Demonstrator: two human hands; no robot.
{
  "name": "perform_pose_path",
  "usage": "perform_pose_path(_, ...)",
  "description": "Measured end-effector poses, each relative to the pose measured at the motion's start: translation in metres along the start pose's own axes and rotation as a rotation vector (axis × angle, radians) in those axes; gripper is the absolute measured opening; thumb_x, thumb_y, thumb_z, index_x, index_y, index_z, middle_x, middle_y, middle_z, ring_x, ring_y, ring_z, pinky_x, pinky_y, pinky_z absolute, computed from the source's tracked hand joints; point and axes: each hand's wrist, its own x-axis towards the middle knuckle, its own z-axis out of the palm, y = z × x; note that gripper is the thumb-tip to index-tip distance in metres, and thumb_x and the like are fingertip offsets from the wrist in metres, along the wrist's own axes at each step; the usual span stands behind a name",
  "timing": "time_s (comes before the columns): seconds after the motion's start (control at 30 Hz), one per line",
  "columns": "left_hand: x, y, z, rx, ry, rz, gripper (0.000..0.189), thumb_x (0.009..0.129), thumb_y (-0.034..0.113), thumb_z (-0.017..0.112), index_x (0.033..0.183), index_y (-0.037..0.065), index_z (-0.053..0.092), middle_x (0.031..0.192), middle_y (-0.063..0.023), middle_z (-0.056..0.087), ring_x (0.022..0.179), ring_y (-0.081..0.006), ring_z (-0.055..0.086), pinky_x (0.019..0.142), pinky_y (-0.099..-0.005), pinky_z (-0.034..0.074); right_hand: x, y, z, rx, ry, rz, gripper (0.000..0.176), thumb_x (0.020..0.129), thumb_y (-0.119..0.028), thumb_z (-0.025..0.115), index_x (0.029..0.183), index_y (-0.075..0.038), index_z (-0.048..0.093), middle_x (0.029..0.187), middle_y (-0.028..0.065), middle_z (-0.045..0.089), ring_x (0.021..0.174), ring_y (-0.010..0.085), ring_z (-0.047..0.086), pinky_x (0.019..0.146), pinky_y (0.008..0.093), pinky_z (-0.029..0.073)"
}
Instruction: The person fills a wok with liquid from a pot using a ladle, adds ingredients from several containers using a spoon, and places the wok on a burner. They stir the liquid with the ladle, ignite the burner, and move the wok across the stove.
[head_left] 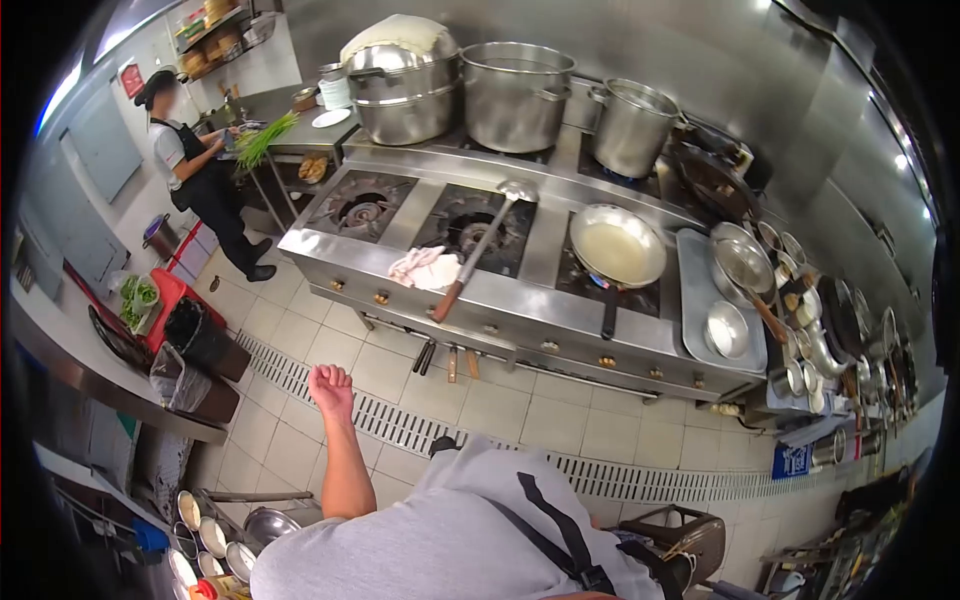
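My left hand (332, 391) is raised over the tiled floor in front of the stove, its fingers curled in and nothing seen in them. My right hand does not show. On the stove, a frying pan (617, 250) with pale liquid in it sits over a lit burner, its black handle toward me. A long-handled ladle (480, 250) lies across the stove's middle, its wooden handle over the front edge. Beside it is a crumpled cloth (425, 268). A metal tray (697, 290) to the right of the pan bears a metal bowl (727, 330) and a strainer.
Large steel pots (515, 100) line the back of the stove (540, 310). A co-worker (195, 170) stands at the far left counter by green stalks (265, 138). Bins (200, 335) are at left, a stool (680, 540) at lower right, containers (213, 537) at lower left.
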Motion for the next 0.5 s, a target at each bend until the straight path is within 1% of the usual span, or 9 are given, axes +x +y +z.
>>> perform_pose_path(0.07,0.027,0.008,0.011,-0.034,-0.062,0.01,0.033,0.089,0.029,0.041,0.061,0.011,0.039,0.05,0.0017,0.03,0.046,-0.0106,0.026,0.044,-0.0251,0.022,0.045,0.004,0.013,-0.186,0.128,-0.116,0.011,0.07,-0.016,0.056,0.073,-0.008,0.063,0.069,0.0135,0.062,0.07,0.0312,0.062,0.06,0.0424,0.048)
perform_pose_path(0.13,0.047,0.017,0.022,-0.065,-0.192,0.003,0.035,0.089,0.029,0.041,0.059,0.011,0.037,0.048,0.0019,0.026,0.046,-0.0103,0.024,0.045,-0.0249,0.021,0.057,-0.057,-0.078,-0.176,0.141,-0.165,0.013,0.069,-0.018,0.058,0.07,-0.006,0.062,0.069,0.0134,0.062,0.069,0.0307,0.062,0.06,0.0418,0.048)
perform_pose_path(0.2,0.065,0.026,0.029,-0.097,-0.225,0.005,0.036,0.089,0.029,0.041,0.058,0.011,0.036,0.048,0.0019,0.026,0.045,-0.0103,0.024,0.045,-0.0251,0.021,0.097,-0.09,-0.101,-0.234,-0.072,-0.061,0.015,0.07,-0.018,0.057,0.072,-0.004,0.063,0.07,0.0156,0.062,0.071,0.0294,0.062,0.061,0.0408,0.049)
perform_pose_path(0.23,0.073,0.031,0.033,-0.134,-0.275,0.01,0.037,0.088,0.029,0.041,0.057,0.011,0.035,0.048,0.0019,0.025,0.045,-0.0103,0.023,0.044,-0.0254,0.021,0.11,-0.109,-0.11,-0.237,-0.074,-0.065,0.015,0.07,-0.018,0.057,0.072,-0.004,0.063,0.07,0.0156,0.062,0.071,0.0294,0.062,0.061,0.0408,0.049)
perform_pose_path(0.3,0.086,0.041,0.041,-0.18,-0.367,-0.022,0.037,0.088,0.029,0.041,0.056,0.011,0.034,0.048,0.002,0.025,0.045,-0.0104,0.023,0.045,-0.0259,0.021,0.134,-0.152,-0.117,0.471,0.035,0.135,0.02,0.073,-0.018,0.054,0.077,-0.001,0.064,0.075,0.0188,0.062,0.075,0.0278,0.063,0.064,0.0387,0.049)
perform_pose_path(0.37,0.083,0.048,0.058,-0.225,-0.439,-0.128,0.034,0.084,0.024,0.042,0.054,0.012,0.03,0.048,0.0023,0.024,0.046,-0.011,0.022,0.045,-0.028,0.021,0.152,-0.185,-0.104,0.518,0.158,0.167,0.023,0.073,-0.02,0.053,0.08,0.0,0.064,0.078,0.0197,0.063,0.075,0.0279,0.063,0.065,0.0372,0.049)
perform_pose_path(0.43,0.08,0.043,0.059,0.113,-0.525,-0.331,0.03,0.081,0.018,0.043,0.053,0.013,0.032,0.049,0.002,0.025,0.046,-0.0111,0.023,0.046,-0.0285,0.022,0.187,-0.192,-0.085,0.522,0.401,0.267,0.028,0.075,-0.028,0.059,0.082,-0.001,0.063,0.081,0.018,0.063,0.075,0.0315,0.061,0.066,0.038,0.047)
perform_pose_path(0.47,0.078,0.036,0.047,0.447,-0.599,-0.364,0.024,0.077,0.014,0.045,0.054,0.011,0.038,0.05,0.0014,0.034,0.048,-0.0127,0.033,0.048,-0.0294,0.028,0.191,-0.202,-0.099,0.512,0.399,0.255,0.028,0.075,-0.028,0.059,0.082,-0.001,0.063,0.081,0.018,0.063,0.075,0.0315,0.061,0.066,0.038,0.047)
perform_pose_path(0.5,0.069,0.029,0.034,1.028,-0.688,-0.254,0.022,0.078,0.014,0.043,0.057,0.005,0.044,0.053,-0.0036,0.042,0.052,-0.0156,0.042,0.051,-0.0306,0.036,0.192,-0.213,-0.113,0.61,0.362,0.251,0.03,0.074,-0.027,0.058,0.084,0.0,0.064,0.082,0.0194,0.063,0.075,0.031,0.061,0.067,0.0366,0.047)
